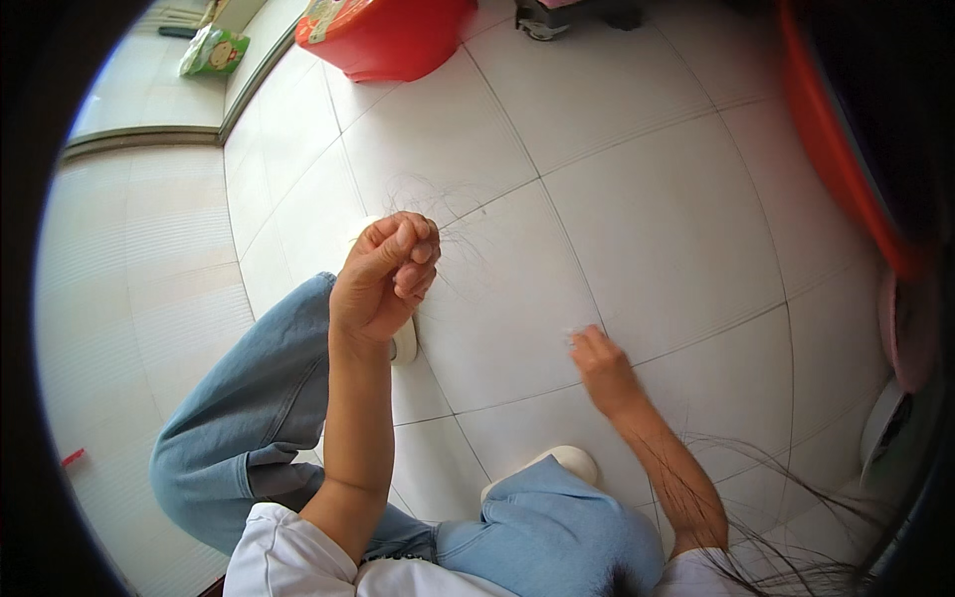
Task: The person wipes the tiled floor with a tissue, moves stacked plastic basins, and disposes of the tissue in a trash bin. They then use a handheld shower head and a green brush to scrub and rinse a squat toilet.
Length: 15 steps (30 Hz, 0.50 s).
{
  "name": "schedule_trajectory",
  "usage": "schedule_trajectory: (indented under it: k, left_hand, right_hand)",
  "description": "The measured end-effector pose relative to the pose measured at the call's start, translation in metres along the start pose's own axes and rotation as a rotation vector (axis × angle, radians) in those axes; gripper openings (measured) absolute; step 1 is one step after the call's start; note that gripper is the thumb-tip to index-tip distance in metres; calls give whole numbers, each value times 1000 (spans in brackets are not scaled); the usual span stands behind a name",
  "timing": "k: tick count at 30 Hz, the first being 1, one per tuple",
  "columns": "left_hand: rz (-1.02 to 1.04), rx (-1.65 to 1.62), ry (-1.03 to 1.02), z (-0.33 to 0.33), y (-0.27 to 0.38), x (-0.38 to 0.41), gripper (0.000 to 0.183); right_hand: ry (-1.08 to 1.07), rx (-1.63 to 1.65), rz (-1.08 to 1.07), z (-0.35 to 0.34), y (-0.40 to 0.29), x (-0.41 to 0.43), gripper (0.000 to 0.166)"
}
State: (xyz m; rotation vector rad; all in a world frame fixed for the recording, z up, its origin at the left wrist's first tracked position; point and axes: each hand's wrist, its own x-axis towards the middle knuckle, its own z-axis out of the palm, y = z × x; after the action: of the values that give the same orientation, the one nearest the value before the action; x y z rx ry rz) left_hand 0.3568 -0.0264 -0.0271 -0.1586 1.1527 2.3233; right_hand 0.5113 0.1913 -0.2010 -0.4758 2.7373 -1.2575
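My left hand [395, 261] is raised with its fingers curled around a tuft of loose, thin dark hairs [436, 201], which spread out above and to the right of the fingers. Lower down on the right, my right hand [600, 366] is over the pale floor tiles [515, 298]. Its fingertips are together on a small whitish thing [573, 336], too blurred to name. My legs in blue jeans [246, 425] are bent below the hands, and pale shoes [574, 463] show at their ends.
A red plastic tub [395, 37] stands at the top, beside a caster wheel [543, 31]. A large red-rimmed thing [843, 164] and a pink basin [906, 328] line the right side. A green packet [216, 52] lies upper left, past a metal floor track [149, 134]. Long hair strands hang at lower right.
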Motion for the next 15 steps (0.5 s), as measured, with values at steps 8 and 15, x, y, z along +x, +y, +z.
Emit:
schedule_trajectory:
  k: [8,15]
  left_hand:
    - [27,-45,63,-25,-1,-14,13]
    - [3,-36,149,-29,-5,-18,15]
  right_hand:
    - [-57,-62,-114,82,-43,32,8]
    - [-31,-124,-274,84,-46,48,5]
